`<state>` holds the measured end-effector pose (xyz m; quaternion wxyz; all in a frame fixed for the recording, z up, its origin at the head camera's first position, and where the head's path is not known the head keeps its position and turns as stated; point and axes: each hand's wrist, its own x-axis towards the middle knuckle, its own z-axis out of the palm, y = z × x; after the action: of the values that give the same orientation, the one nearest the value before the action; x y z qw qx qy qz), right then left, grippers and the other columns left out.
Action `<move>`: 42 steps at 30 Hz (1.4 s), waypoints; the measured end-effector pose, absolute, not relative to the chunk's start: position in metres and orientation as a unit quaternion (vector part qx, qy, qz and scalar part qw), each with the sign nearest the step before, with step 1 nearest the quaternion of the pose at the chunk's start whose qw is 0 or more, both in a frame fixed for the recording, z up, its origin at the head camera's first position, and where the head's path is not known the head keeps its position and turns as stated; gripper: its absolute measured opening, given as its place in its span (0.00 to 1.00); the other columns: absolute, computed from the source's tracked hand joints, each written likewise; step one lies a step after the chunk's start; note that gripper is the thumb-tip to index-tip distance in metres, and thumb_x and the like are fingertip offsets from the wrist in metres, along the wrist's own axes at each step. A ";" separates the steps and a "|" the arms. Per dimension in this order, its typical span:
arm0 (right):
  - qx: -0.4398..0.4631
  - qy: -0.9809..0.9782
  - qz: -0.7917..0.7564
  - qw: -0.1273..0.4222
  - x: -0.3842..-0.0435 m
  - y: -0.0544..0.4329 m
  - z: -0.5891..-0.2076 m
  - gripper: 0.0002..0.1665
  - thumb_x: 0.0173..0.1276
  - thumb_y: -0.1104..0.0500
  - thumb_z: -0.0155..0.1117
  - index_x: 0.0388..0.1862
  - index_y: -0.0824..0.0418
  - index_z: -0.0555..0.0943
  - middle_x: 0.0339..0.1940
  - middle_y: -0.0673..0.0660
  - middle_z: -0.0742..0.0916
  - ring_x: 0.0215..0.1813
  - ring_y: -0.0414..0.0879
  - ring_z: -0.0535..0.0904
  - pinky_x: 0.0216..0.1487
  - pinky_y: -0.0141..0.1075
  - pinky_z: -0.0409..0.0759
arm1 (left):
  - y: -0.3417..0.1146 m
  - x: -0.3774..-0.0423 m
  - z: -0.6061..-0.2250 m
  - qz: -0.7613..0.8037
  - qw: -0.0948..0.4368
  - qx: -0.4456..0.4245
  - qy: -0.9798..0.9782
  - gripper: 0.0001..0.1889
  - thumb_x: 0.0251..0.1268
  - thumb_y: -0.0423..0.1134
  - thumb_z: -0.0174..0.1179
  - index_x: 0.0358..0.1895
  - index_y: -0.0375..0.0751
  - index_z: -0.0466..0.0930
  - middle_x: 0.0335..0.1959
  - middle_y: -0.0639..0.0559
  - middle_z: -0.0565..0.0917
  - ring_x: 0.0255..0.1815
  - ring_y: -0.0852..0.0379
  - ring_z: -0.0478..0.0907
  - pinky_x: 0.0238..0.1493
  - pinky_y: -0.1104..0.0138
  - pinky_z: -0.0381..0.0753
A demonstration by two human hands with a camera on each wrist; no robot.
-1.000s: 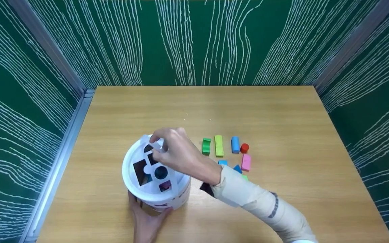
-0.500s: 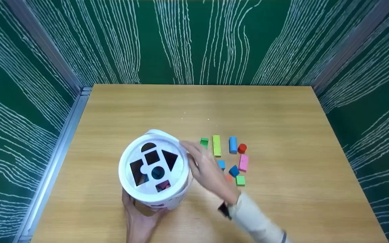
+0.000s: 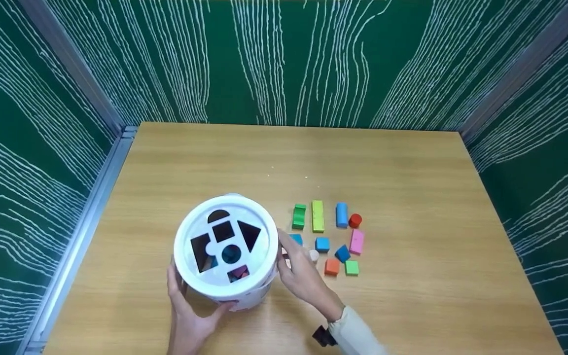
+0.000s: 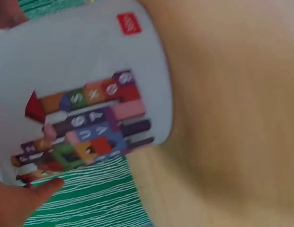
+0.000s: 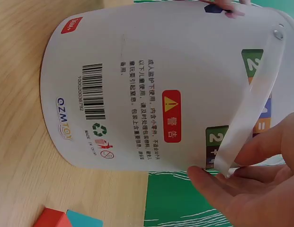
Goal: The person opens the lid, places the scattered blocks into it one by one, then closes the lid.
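Note:
A white shape-sorter bucket stands upright at the table's left front. Its lid has holes: half-round, square, triangle, round and others. Coloured pieces show inside through some of them. My left hand grips the left and near side, thumb in front, fingers around the wall. My right hand is at the right side, just below the lid. In the right wrist view its thumb and fingers pinch the bucket's white handle, which hangs down along the printed wall.
Right of the bucket lie several toy blocks: a green arch, a yellow-green bar, a blue cylinder, a red cylinder, a pink block and an orange cube. Green patterned panels enclose the wooden table.
My right hand has moved from above the lid down to the bucket's right side. The handle has swung off the lid. My left hand has shifted slightly left, still on the bucket.

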<state>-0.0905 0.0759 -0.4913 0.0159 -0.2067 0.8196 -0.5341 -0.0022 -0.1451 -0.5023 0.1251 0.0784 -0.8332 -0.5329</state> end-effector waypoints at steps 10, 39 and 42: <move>-0.242 0.834 -0.496 0.024 -0.083 0.077 -0.479 0.31 0.75 0.52 0.49 0.74 0.47 0.57 0.73 0.50 0.64 0.71 0.47 0.61 0.66 0.50 0.67 | -0.153 -0.002 -0.494 -0.575 0.170 0.050 -0.799 0.66 0.43 0.31 0.73 0.75 0.55 0.25 0.76 0.51 0.42 0.75 0.52 0.43 0.73 0.51 0.42; -0.416 0.775 -0.464 -0.106 -0.087 0.081 -0.466 0.18 0.67 0.60 0.61 0.55 0.50 0.81 0.61 0.49 0.78 0.69 0.55 0.63 0.61 0.48 0.72 | -0.141 -0.002 -0.481 -0.544 0.257 0.071 -0.796 0.60 0.33 0.37 0.75 0.75 0.43 0.46 0.70 0.45 0.57 0.67 0.54 0.59 0.67 0.56 0.65; -0.404 0.786 -0.457 -0.101 -0.085 0.083 -0.459 0.16 0.69 0.58 0.59 0.54 0.50 0.81 0.60 0.47 0.79 0.69 0.53 0.63 0.59 0.49 0.74 | -0.144 -0.008 -0.494 -0.549 0.249 0.057 -0.795 0.62 0.32 0.38 0.75 0.75 0.48 0.44 0.72 0.50 0.55 0.69 0.55 0.57 0.68 0.58 0.63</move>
<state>-0.0852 0.0835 -0.4587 -0.1009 -0.4042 0.7860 -0.4568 -0.0082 -0.1444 -0.4939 0.2495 0.0573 -0.7954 -0.5494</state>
